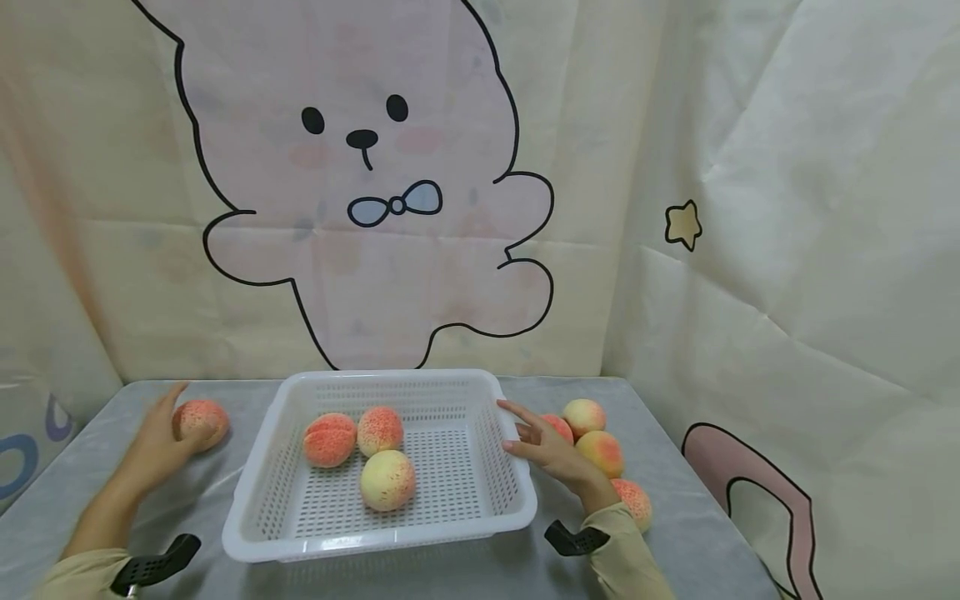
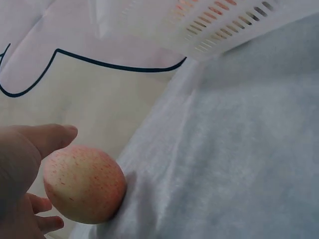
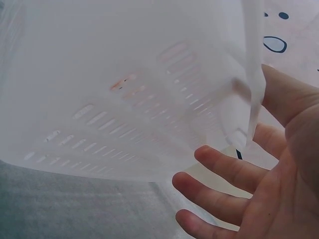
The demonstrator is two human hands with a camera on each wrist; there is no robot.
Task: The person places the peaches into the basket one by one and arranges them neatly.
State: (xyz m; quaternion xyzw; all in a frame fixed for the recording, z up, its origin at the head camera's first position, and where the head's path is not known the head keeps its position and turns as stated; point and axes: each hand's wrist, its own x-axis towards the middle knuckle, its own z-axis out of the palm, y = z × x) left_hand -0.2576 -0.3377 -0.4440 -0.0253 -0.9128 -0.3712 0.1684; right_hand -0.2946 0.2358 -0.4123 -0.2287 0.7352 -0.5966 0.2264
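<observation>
Puts the left hand [image 1: 161,437] round the lone peach [image 1: 205,418], out on the left side of the bench [image 1: 697,550]. Has those fingers loose and spread about it, with the thumb on the near side and no tight grip to see. Can't tell about any touch there. Holds the basket [image 1: 375,542] by its right rim with the right hand [image 1: 547,450], most likely in a pinch, with more fingers spread out along the outside of the wall.

Has the lone peach right by the left hand, just ahead and to its right. Has the basket farther right, past a strip of bench, with its left wall facing the peach. Sets the right hand well apart from that peach, across the whole basket. Finds no long way on the peach, being round like a ball. Seems to run the basket's long way from side to side.

Has three peaches [image 1: 380,431] close together inside the basket. Has four peaches [image 1: 600,454] on the bench at the right, partly hidden by the right hand and sleeve
</observation>
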